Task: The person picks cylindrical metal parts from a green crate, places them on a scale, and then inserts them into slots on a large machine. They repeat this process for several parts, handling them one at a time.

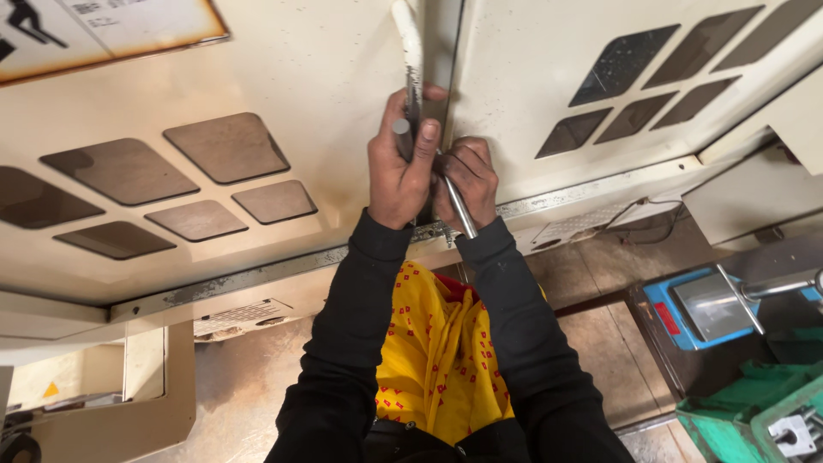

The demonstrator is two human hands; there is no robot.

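Nearest the viewer, 2 black sleeves (523, 343) are framing a yellow cloth with red marks (437, 351). Beyond them, the left hand (401, 167) is closing its grip around the white door handle (411, 51) and a short metal rod (402, 135), pinning both together at the seam between the 2 cream machine doors (283, 77). Just right of it, the right hand (467, 176) is gripping a long steel rod (461, 210), angled so its upper end is meeting the seam. Far right, a blue tray (677, 309) is resting low.
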